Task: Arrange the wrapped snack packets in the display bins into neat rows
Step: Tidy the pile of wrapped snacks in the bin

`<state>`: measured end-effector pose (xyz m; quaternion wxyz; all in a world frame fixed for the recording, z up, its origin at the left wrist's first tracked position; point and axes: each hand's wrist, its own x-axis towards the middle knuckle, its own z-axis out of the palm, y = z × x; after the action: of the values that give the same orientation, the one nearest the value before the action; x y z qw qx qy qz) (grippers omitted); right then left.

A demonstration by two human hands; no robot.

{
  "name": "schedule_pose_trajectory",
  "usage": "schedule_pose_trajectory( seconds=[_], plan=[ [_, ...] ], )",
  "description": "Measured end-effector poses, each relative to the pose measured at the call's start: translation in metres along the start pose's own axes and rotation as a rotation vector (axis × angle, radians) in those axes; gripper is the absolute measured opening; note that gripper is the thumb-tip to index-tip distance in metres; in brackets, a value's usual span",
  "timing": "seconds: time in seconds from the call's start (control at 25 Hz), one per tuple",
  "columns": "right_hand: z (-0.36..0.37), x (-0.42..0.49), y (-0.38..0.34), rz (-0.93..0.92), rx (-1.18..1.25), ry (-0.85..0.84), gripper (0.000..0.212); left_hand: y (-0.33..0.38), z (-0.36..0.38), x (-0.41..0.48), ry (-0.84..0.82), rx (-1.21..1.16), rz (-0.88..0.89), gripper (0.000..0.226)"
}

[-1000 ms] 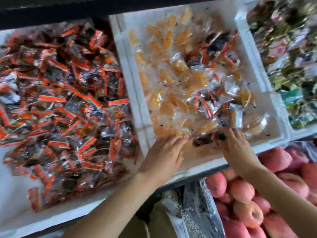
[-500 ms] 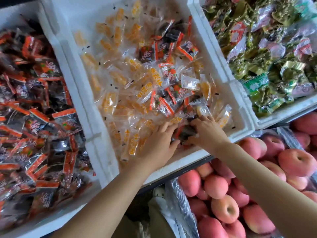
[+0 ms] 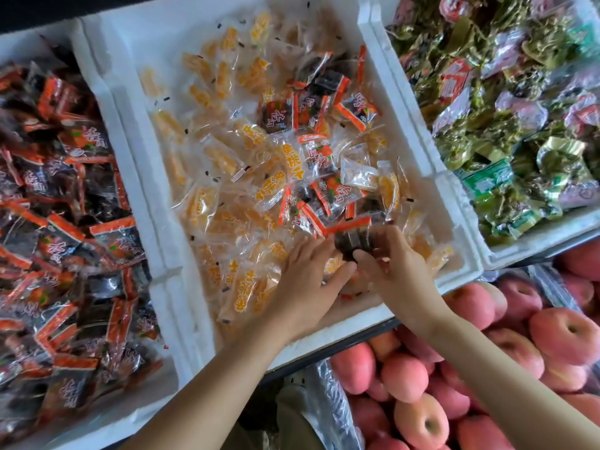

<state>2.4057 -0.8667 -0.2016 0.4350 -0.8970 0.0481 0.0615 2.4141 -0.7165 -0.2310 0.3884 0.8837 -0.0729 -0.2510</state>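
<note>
Packet (image 3: 352, 238) dark, now raised | right hand (image 3: 399, 271) pinches it | left hand (image 3: 308, 277) flat

Light is bright and even, falling from above; shadows are faint. The white foam bin (image 3: 201, 37) burns out to blank white along its far wall, and soft shade lies on its near wall. Glare sits on the clear wrappers (image 3: 357, 172) at centre. Red-and-black packets (image 3: 65, 228) at the left edge are smeared. Bin walls bow toward the frame edges. The top-left corner is dark.
</note>
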Motion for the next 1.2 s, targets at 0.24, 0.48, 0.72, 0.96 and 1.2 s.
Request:
schedule_pose_trajectory(
  seconds=[0.24,0.48,0.72,0.96,1.2],
  plan=[
    [0.013,0.009,-0.015,-0.068,-0.001,-0.071,0.009,0.014,-0.017,-0.009,0.308,-0.568,-0.009,0.016],
    [0.008,0.039,0.022,-0.03,-0.535,-0.201,0.056,-0.008,-0.04,-0.009,0.383,-0.474,-0.071,0.01],
    [0.015,0.036,0.027,0.143,-0.522,-0.313,0.053,-0.023,-0.042,-0.012,0.419,-0.314,-0.045,0.013],
    [0.009,0.031,0.006,0.059,-0.238,-0.025,0.022,-0.019,-0.041,-0.011,0.362,-0.387,-0.174,0.017],
    [0.026,0.015,-0.026,-0.134,-0.129,-0.115,0.013,-0.001,-0.033,-0.017,0.239,-0.765,-0.07,0.019]
  ],
)
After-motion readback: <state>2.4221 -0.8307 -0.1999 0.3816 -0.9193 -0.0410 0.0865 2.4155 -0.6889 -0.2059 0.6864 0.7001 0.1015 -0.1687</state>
